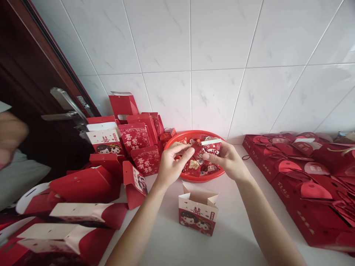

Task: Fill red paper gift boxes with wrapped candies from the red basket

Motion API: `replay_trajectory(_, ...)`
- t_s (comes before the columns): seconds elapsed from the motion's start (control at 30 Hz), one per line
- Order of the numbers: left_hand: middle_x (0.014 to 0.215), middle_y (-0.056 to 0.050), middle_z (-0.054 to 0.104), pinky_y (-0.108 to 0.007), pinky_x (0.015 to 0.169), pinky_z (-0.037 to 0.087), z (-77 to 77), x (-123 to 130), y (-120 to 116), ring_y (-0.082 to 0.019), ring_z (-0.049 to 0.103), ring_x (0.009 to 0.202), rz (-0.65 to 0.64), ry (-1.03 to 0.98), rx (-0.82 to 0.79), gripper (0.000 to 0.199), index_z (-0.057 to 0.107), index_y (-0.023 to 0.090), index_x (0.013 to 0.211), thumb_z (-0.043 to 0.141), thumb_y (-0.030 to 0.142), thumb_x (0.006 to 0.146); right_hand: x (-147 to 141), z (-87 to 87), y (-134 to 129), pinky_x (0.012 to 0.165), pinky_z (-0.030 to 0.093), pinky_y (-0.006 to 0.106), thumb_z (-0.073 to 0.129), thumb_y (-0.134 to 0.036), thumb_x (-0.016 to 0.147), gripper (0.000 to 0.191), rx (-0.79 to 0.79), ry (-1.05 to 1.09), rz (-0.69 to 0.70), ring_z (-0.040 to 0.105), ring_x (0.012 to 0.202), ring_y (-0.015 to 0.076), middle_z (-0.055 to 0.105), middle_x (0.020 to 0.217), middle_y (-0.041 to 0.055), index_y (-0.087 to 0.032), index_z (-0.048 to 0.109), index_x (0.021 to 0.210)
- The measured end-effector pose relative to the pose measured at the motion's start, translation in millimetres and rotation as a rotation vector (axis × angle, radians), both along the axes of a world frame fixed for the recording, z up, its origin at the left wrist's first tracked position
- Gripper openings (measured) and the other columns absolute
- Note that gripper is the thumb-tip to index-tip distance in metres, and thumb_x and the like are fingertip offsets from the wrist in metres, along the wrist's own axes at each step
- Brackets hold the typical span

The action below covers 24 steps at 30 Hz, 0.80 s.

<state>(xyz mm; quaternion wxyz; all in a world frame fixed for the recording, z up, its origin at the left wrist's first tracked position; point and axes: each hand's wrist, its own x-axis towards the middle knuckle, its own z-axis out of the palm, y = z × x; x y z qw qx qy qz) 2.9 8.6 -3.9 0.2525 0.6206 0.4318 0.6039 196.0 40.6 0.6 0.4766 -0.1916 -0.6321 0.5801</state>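
Both hands are held above a round red plastic basket (203, 178), in what appears to be the picking out and handling of small wrapped packets. In the right hand (231, 160), a small red packet (213, 146) with a white top edge and pale lettering is gripped between thumb and fingers. The left hand (173, 162) is held facing it, thumb and forefinger brought near each other beside the red wrappers; whether anything is pinched there cannot be told. The basket is filled with more packets (192, 167), mostly red, some printed with gold or white. Nearer the viewer, between the forearms, a small paper box (197, 216) is stood upright on the white desk (166, 236), its top open and its front printed with two cartoon figures. For a packet to be passed through that opening, a light pinch and raised flaps kept apart would seem to be called for. To the left, many red and cream cartons (145, 159) are crowded together, several with open tops. To the right, dark red gift boxes (291, 207) with rounded flaps are set in rows. Behind, a pale tiled wall (219, 40) is seen; at far left, a dark door (24, 70) with a metal handle (59, 116) and part of another person's arm (12, 133).
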Motion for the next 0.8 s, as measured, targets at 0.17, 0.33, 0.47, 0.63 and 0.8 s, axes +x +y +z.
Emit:
replay_trajectory(0.17, 0.085, -0.005, 0.069, -0.028, 0.073, 0.051, 5.8, 0, -6, -0.018, 0.063, 0.081, -0.066, -0.037, -0.038, 0.021, 0.080, 0.017, 0.087, 0.074, 0.037, 0.084, 0, -2.3, 1, 0.082, 0.060, 0.034, 0.085, -0.032, 0.079, 0.031, 0.052, -0.002, -0.006, 0.073, 0.088, 0.0203, 0.077, 0.097, 0.0041, -0.022, 0.074, 0.105)
replay_trajectory(0.33, 0.079, -0.002, 0.068, -0.028, 0.076, 0.050, 4.0, 0, -5, -0.017, 0.061, 0.079, -0.118, -0.135, -0.083, 0.021, 0.080, 0.018, 0.082, 0.075, 0.038, 0.082, 0, -2.6, 0, 0.079, 0.061, 0.035, 0.084, -0.037, 0.079, 0.033, 0.056, -0.010, -0.009, 0.073, 0.083, 0.0206, 0.077, 0.097, 0.0048, -0.022, 0.072, 0.106)
replay_trajectory(0.47, 0.083, -0.003, 0.073, -0.029, 0.079, 0.053, -1.9, 5, -2, -0.018, 0.066, 0.084, -0.040, -0.240, -0.052, 0.022, 0.079, 0.018, 0.085, 0.078, 0.040, 0.080, 0, 0.0, -2, 0.080, 0.061, 0.036, 0.085, -0.038, 0.078, 0.035, 0.042, -0.040, -0.020, 0.073, 0.088, 0.0227, 0.077, 0.098, 0.0057, -0.021, 0.072, 0.106)
replay_trajectory(0.63, 0.078, -0.003, 0.074, -0.029, 0.073, 0.057, 1.6, 1, -8, -0.017, 0.069, 0.072, 0.072, -0.274, 0.014, 0.026, 0.078, 0.017, 0.092, 0.075, 0.041, 0.084, 7, 5.7, -4, 0.079, 0.061, 0.037, 0.086, -0.037, 0.076, 0.034, 0.022, -0.116, -0.028, 0.073, 0.088, 0.0233, 0.077, 0.100, 0.0068, -0.020, 0.073, 0.102)
replay_trajectory(0.8, 0.075, -0.003, 0.074, -0.025, 0.066, 0.056, 19.7, -13, -35, -0.015, 0.069, 0.067, 0.019, 0.093, 0.093, 0.017, 0.078, 0.018, 0.095, 0.069, 0.031, 0.090, 22, 13.5, -4, 0.073, 0.061, 0.034, 0.086, -0.037, 0.075, 0.030, 0.070, -0.157, -0.158, 0.072, 0.083, 0.0216, 0.077, 0.094, 0.0062, -0.018, 0.074, 0.095)
